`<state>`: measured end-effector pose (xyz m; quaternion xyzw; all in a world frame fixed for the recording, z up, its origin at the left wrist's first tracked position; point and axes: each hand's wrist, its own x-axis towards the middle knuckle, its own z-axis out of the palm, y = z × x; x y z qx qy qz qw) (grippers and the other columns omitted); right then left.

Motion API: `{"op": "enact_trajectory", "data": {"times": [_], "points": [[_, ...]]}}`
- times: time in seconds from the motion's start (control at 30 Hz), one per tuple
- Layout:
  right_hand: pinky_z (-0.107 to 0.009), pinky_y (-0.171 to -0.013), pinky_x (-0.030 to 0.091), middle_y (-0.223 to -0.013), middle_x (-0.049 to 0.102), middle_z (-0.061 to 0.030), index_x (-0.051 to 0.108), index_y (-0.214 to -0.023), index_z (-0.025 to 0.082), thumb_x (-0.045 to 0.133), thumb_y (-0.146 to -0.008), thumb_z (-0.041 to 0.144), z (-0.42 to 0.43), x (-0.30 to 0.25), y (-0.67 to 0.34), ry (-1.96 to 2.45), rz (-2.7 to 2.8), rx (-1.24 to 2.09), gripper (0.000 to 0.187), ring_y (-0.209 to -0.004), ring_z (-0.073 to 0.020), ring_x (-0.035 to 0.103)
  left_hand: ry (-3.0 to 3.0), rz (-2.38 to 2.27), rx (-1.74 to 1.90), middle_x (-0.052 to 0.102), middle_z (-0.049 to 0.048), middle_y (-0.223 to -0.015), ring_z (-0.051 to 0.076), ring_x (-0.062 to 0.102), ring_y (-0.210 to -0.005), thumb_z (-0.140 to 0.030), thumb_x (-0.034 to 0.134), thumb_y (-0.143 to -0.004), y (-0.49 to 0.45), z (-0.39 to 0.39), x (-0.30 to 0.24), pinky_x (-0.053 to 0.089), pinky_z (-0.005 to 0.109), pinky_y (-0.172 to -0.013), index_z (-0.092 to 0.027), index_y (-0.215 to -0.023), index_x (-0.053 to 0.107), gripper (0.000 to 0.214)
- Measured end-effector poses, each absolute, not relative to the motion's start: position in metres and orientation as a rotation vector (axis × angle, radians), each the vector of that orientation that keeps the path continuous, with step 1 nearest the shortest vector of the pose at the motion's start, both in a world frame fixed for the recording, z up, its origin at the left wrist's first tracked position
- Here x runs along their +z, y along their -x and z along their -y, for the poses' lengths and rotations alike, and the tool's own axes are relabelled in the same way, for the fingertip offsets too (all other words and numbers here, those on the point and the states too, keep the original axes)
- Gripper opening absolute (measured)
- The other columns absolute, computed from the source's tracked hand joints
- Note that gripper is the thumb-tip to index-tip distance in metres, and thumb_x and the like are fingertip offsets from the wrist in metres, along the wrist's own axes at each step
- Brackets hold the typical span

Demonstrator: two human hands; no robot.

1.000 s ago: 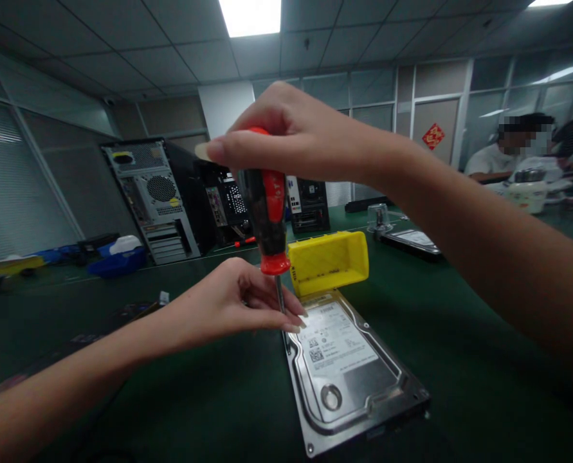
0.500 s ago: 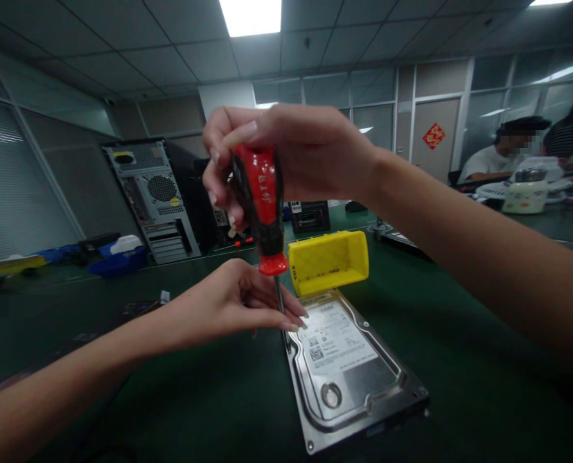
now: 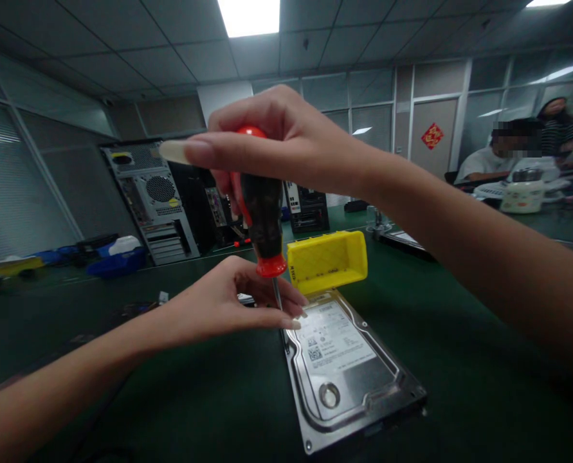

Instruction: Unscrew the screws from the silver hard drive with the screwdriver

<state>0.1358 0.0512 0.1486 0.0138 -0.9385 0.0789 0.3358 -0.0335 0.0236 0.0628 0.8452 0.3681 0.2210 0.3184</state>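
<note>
Your right hand [image 3: 286, 151] is closed around the top of the red and black plastic-handled screwdriver [image 3: 262, 212], with one finger stretched out straight past the handle. The tool stands nearly upright, its long axis running straight down from your palm, and its thin steel shaft drops to the near left corner of the flat silver metal hard drive [image 3: 344, 370] lying on the dark green table mat [image 3: 460, 360].

Your left hand [image 3: 223, 305] is the nearer one to that corner. It sits directly below your right hand, fingers pinched loosely about the shaft and fingertips resting at the drive's edge. The tip itself is hidden behind them.

The drive stretches away from your left hand, toward you and to the right. The open yellow plastic parts bin [image 3: 327, 260] sits just beyond the screwdriver, touching or almost touching the drive's far end.
</note>
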Motion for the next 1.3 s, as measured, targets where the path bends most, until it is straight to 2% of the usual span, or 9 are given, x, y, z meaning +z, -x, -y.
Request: {"op": "enact_trajectory", "data": {"times": [0.13,0.27,0.4,0.53,0.7,0.9,1.07,1.17,1.3], "points": [[-0.014,-0.049,0.023,-0.054,0.039,0.0041,0.056,-0.065,0.004,0.046,-0.084,0.040,-0.048,0.148,-0.129,0.015,2.338,-0.094,0.042,-0.050,0.0053,0.030,-2.164,-1.057,0.771,0.075,-0.0017,-0.075,0.014,0.070,-0.069,-0.019,0.079,-0.067,0.031,-0.022,0.063,0.056,0.018,-0.065,-0.018,-0.081,0.074,0.015],[-0.015,-0.048,0.022,-0.056,0.040,0.0029,0.052,-0.064,0.005,0.038,-0.088,0.042,-0.049,0.146,-0.128,0.052,2.325,-0.103,0.047,-0.049,0.0046,0.028,-2.131,-1.037,0.841,0.075,-0.0012,-0.070,0.012,0.069,-0.062,-0.015,0.079,-0.065,0.030,-0.021,0.064,0.054,0.015,-0.056,-0.017,-0.074,0.075,0.010],[-0.011,-0.052,0.031,-0.073,0.053,-0.0003,0.054,-0.077,0.005,0.023,-0.093,0.033,-0.050,0.148,-0.135,0.111,2.405,0.103,0.045,-0.058,0.0040,0.042,-2.159,-1.023,0.829,0.075,0.0002,-0.072,0.012,0.068,-0.062,-0.015,0.078,-0.067,0.031,-0.021,0.064,0.050,0.013,-0.049,-0.018,-0.076,0.076,0.010],[-0.007,-0.064,0.043,-0.109,0.054,0.0001,0.049,-0.103,0.011,0.024,-0.092,0.030,-0.055,0.150,-0.142,0.014,2.531,0.438,0.033,-0.087,-0.0001,0.054,-2.163,-1.022,0.819,0.075,0.0000,-0.072,0.010,0.065,-0.059,-0.016,0.077,-0.069,0.034,-0.021,0.062,0.047,0.011,-0.047,-0.018,-0.078,0.077,0.009],[-0.014,-0.067,0.053,-0.107,0.052,-0.0052,0.036,-0.118,0.014,0.030,-0.091,0.035,-0.061,0.148,-0.144,0.114,2.573,0.522,0.035,-0.093,-0.0071,0.058,-2.147,-1.029,0.795,0.075,0.0006,-0.073,0.011,0.067,-0.062,-0.017,0.076,-0.071,0.036,-0.024,0.061,0.048,0.011,-0.048,-0.018,-0.079,0.076,0.008],[-0.014,-0.059,0.052,-0.090,0.052,-0.0013,0.040,-0.106,0.012,0.036,-0.089,0.034,-0.059,0.147,-0.141,0.091,2.538,0.417,0.029,-0.074,-0.0030,0.058,-2.104,-0.968,0.785,0.076,-0.0030,-0.077,0.008,0.070,-0.069,-0.011,0.074,-0.073,0.035,-0.024,0.063,0.050,0.007,-0.053,-0.021,-0.080,0.076,0.012],[-0.012,-0.050,0.045,-0.078,0.051,-0.0001,0.045,-0.093,0.009,0.042,-0.086,0.038,-0.055,0.146,-0.137,0.145,2.474,0.354,0.030,-0.062,-0.0008,0.054,-2.134,-0.972,0.791,0.076,-0.0031,-0.074,0.008,0.070,-0.067,-0.010,0.075,-0.071,0.035,-0.025,0.062,0.051,0.007,-0.056,-0.020,-0.079,0.075,0.012],[-0.010,-0.047,0.037,-0.072,0.049,0.0016,0.048,-0.090,0.008,0.047,-0.083,0.042,-0.055,0.145,-0.135,0.175,2.390,0.254,0.034,-0.056,0.0018,0.048,-2.147,-0.994,0.813,0.075,-0.0024,-0.072,0.009,0.070,-0.064,-0.012,0.075,-0.070,0.033,-0.026,0.062,0.053,0.010,-0.058,-0.018,-0.078,0.075,0.010],[-0.015,-0.048,0.021,-0.062,0.034,0.0040,0.045,-0.072,0.009,0.053,-0.078,0.045,-0.056,0.142,-0.130,0.218,2.226,0.018,0.037,-0.052,0.0034,0.030,-2.170,-1.021,0.816,0.075,-0.0011,-0.071,0.011,0.070,-0.064,-0.015,0.076,-0.070,0.031,-0.024,0.063,0.054,0.013,-0.056,-0.017,-0.078,0.074,0.008]]}}
